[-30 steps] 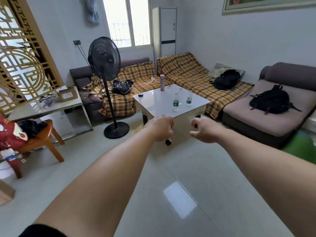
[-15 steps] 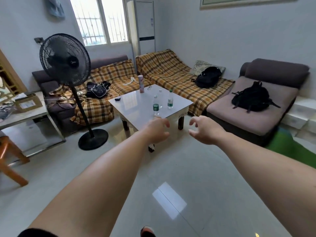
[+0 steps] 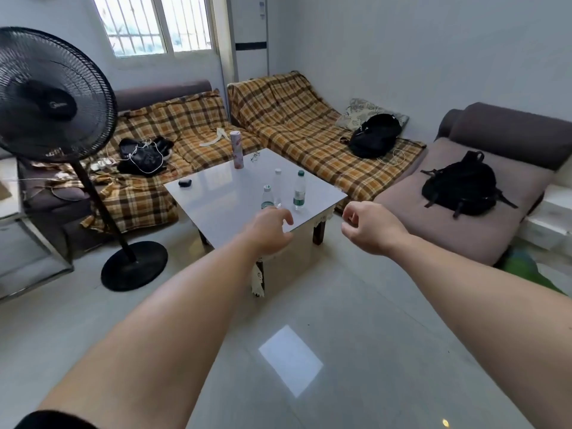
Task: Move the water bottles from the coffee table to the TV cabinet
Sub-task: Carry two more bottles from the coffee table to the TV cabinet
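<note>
Three clear water bottles stand upright near the right front part of a white coffee table (image 3: 216,209): a green-capped one (image 3: 299,191), a white-capped one (image 3: 277,186) and a shorter one (image 3: 267,197) partly behind my left hand. My left hand (image 3: 272,232) reaches out over the table's near corner, fingers loosely curled, holding nothing. My right hand (image 3: 370,226) hangs in the air just right of the table, fingers bent and empty. The TV cabinet is out of view.
A pink tumbler (image 3: 237,149), a small black case (image 3: 184,183) and glasses share the table. A black standing fan (image 3: 58,119) stands at left. Plaid-covered sofas with black bags wrap behind; a backpack (image 3: 461,187) lies on the right chaise. Glossy tiled floor lies in front.
The view has come closer to the coffee table and swung right; the fan now sits at the left edge. Both hands stay stretched forward, now level with the table's near corner.
</note>
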`<state>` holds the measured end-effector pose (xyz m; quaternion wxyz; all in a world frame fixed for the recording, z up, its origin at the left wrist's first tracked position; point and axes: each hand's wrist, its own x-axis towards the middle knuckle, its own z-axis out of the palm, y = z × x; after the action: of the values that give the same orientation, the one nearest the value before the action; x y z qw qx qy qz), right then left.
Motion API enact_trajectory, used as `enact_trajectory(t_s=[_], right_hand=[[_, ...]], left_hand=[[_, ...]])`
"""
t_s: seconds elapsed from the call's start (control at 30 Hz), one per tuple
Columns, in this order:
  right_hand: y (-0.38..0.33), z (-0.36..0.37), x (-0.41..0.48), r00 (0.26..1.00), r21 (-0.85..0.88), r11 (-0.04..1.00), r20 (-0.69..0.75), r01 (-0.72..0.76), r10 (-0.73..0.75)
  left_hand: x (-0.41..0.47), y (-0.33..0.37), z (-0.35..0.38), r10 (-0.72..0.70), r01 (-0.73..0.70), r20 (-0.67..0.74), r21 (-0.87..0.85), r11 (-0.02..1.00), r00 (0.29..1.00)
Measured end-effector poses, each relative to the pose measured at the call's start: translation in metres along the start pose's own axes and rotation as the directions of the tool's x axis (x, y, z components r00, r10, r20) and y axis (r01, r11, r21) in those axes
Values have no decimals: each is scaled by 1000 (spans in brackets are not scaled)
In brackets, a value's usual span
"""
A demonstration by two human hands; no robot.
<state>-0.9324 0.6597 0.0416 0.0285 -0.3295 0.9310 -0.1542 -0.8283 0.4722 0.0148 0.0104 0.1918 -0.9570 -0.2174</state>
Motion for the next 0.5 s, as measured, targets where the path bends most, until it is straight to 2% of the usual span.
enact_trajectory(t_s=[0.3, 0.5], right_hand=[[46, 19, 126, 991, -16, 1000, 135, 24, -21], [84, 13, 237, 979, -9, 995, 178, 98, -95]], left_hand=[[117, 0, 19, -41, 41, 33, -1, 999, 999], [202, 8, 17, -156, 156, 4, 6, 988, 988]])
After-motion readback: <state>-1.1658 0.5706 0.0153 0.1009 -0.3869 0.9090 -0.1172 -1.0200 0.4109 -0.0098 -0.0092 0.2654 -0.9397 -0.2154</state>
